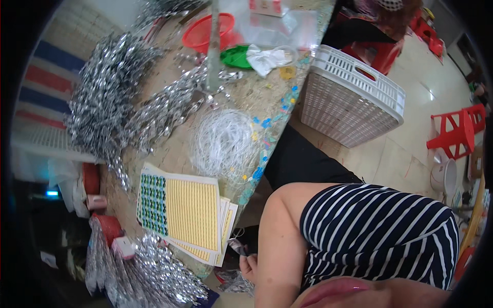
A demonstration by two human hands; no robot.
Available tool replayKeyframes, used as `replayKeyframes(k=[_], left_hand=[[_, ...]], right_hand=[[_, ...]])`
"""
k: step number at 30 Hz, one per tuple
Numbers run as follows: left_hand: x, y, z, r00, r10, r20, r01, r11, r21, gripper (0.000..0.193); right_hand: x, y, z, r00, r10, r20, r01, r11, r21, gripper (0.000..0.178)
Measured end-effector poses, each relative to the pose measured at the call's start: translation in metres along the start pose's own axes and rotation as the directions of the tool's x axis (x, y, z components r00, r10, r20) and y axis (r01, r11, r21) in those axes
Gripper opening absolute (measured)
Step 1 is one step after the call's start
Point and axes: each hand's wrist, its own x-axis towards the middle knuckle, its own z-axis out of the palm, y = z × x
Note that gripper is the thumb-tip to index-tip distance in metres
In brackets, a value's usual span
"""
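My right arm, bent at the elbow, crosses the lower middle, its forearm running off the lower edge; that hand is out of the picture. Past this forearm, below the table edge, part of what appears to be my left hand (248, 268) shows, its fingers closed around a small dark thing with a pale end (238, 247) whose kind I cannot make out. Nearest to it on the table is a stack of printed sheets (192, 205), yellow-striped with a blue-green patterned band. Beyond the sheets lies a loose coil of thin white string (226, 142).
Silver tinsel strands (105, 92) heap on the worktable (174, 138), with more bundles (164, 272) at lower left. A red basin (197, 33), a green dish (237, 57) and a crumpled white cloth (267, 59) sit farther off. A white plastic crate (349, 97) and red stools (454, 134) stand right.
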Motion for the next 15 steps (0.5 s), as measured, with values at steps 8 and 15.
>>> replayKeyframes(k=[8, 15], left_hand=[[0.000, 0.051, -0.053, 0.863, 0.173, -0.475, -0.187, 0.982, 0.017, 0.018], [0.071, 0.065, -0.136, 0.732, 0.561, -0.387, -0.272, 0.761, 0.588, 0.042]], right_hand=[[0.056, 0.012, 0.066, 0.852, -0.026, 0.523, -0.067, 0.985, 0.158, 0.023], [-0.011, 0.052, -0.003, 0.885, 0.463, -0.048, -0.461, 0.886, 0.046, 0.020]])
